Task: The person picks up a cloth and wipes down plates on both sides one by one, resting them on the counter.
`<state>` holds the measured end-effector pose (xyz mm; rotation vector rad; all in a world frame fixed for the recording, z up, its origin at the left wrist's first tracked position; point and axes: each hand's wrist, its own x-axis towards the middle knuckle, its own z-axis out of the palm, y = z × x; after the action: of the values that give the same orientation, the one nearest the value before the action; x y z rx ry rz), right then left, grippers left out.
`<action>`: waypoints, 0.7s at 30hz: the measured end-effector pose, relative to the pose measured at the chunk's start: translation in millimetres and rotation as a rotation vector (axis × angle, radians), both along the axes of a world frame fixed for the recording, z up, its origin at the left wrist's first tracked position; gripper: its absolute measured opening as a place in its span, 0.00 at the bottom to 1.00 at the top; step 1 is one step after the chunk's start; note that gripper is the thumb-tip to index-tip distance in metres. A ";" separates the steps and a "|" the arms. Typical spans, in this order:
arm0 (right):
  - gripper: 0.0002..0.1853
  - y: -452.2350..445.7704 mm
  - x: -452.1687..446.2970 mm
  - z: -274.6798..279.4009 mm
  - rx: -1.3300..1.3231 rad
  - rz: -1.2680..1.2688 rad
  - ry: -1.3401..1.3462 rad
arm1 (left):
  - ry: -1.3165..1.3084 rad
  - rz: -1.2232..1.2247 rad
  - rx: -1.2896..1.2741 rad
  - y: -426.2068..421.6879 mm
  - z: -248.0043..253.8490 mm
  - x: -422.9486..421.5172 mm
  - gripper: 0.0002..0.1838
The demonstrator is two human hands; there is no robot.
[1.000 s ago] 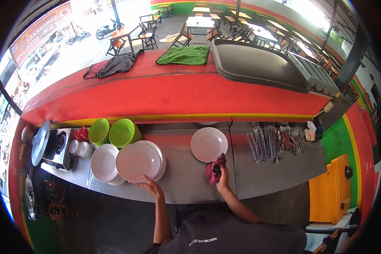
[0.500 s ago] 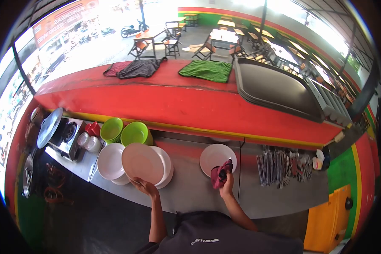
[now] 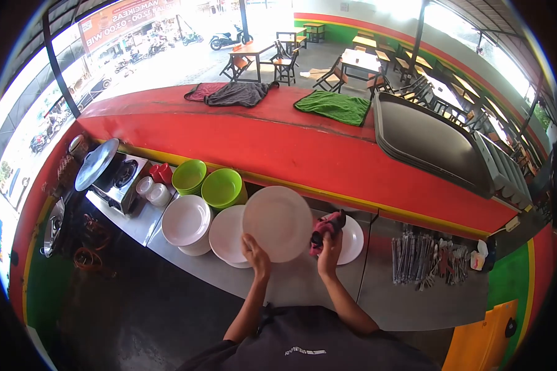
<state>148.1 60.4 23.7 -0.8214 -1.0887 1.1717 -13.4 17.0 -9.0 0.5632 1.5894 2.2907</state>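
My left hand (image 3: 255, 255) grips a white plate (image 3: 278, 222) by its lower left edge, holding it up over the counter. In my right hand (image 3: 329, 252) is a bunched dark red and black cloth (image 3: 327, 230), close to the right edge of the held plate. Behind that cloth another white plate (image 3: 352, 241) lies on the metal counter, partly covered by my right hand. Left of the held plate stands a stack of white plates (image 3: 226, 238), partly hidden by it, with white bowls or deep plates (image 3: 186, 221) beside it.
Green bowls (image 3: 221, 187), red cups (image 3: 161, 173), small white bowls (image 3: 159, 195) and a gas stove (image 3: 122, 179) line the counter's left. Wrapped cutlery (image 3: 428, 260) lies at right. Cloths (image 3: 334, 107) and large trays (image 3: 430, 139) rest on the red ledge (image 3: 241, 142).
My left hand has lifted the plate from above the stack and carried it right, to the cloth. The right hand's cloth has moved off the middle of the other plate. The view has shifted.
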 end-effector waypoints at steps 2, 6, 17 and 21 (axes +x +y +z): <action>0.21 -6.2 -6.8 -0.1 -0.002 0.086 -0.062 | 0.001 -0.081 -0.010 1.6 1.5 17.9 0.26; 0.29 -14.8 -12.0 -26.9 0.172 0.056 -0.508 | 0.060 -0.236 -0.068 -1.8 5.6 53.8 0.23; 0.36 -7.1 -4.0 -27.9 0.516 0.123 -0.840 | -0.021 -0.510 -0.098 -3.7 23.9 56.6 0.23; 0.35 7.2 -0.2 -28.8 0.499 0.050 -0.878 | 0.018 -0.570 -0.117 -3.6 24.1 53.8 0.24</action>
<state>147.9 67.6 -5.1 -0.9210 -2.0242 0.4954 40.5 13.5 15.1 0.8745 1.3374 1.7628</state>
